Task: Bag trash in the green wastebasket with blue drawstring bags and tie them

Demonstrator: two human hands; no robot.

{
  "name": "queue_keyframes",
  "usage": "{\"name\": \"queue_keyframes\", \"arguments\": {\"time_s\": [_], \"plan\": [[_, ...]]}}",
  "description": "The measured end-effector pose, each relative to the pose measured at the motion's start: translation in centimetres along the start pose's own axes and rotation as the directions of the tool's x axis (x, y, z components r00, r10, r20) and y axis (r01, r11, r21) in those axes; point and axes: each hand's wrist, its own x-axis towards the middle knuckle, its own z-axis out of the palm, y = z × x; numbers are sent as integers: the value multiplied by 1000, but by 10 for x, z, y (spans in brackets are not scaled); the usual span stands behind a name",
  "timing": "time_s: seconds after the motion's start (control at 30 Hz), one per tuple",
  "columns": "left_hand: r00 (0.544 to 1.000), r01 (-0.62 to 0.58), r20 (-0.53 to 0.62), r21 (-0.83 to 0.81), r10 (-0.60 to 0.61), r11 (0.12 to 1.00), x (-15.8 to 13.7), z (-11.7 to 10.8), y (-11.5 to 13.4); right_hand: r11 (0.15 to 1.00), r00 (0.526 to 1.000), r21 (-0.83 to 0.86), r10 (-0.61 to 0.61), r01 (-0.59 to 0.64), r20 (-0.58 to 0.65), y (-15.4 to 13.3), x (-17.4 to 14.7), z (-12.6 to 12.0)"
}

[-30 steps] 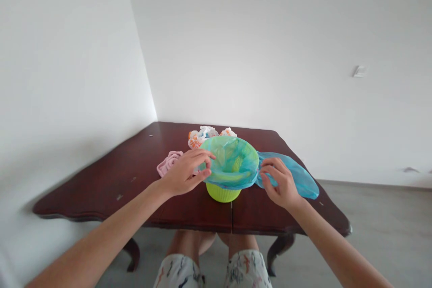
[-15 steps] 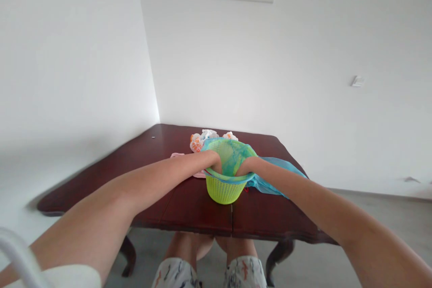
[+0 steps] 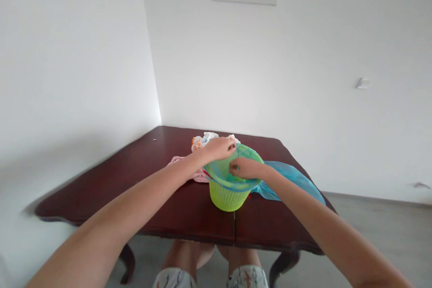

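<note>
Standing upright on the dark surface [image 3: 151, 155] at mid-frame, the lime-green basket [image 3: 227, 196] already has a blue plastic lining [image 3: 221, 170] inside, lapped over its front rim; that much looks done. The film seems wrinkled — settling it is, I'd judge, unfinished. The right hand [image 3: 245, 168] curls within the mouth, the left hand [image 3: 221, 147] by the far-left rim; whether either grip pinches plastic, I can't tell. Another stretch of blue plastic [image 3: 293, 173] lies right of centre — separate or joined, unclear.
</note>
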Motion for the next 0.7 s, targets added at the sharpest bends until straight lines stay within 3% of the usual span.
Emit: {"name": "queue_keyframes", "arguments": {"time_s": [0.07,0.17,0.3,0.4,0.47,0.53,0.6,0.63,0.7], "plan": [[1000,-11,3,-20,11,1000,-6,-3,-13,1000,992,0,-13,13,-127,3,-19,-7],[1000,2,29,-80,0,997,-28,4,-31,998,938,47,-31,50,-345,13,-49,-3],[995,81,-38,-206,-91,975,-49,18,-40,980,891,173,-13,103,-454,28,-71,20],[988,121,-49,-311,-143,943,-49,21,-42,960,822,210,-33,184,-569,32,-75,35],[978,135,-95,-385,-185,913,-47,20,-50,948,723,230,0,220,-691,34,-78,46],[943,162,-202,-412,-263,897,-49,20,-67,925,556,291,113,243,-824,43,-84,63],[876,232,-314,-393,-367,890,-54,25,-90,885,392,392,277,252,-877,60,-93,88],[839,278,-351,-379,-415,883,-58,28,-103,864,349,444,351,238,-869,71,-98,104],[781,366,-391,-345,-487,864,-64,37,-128,845,366,513,435,150,-823,97,-108,138]]}}
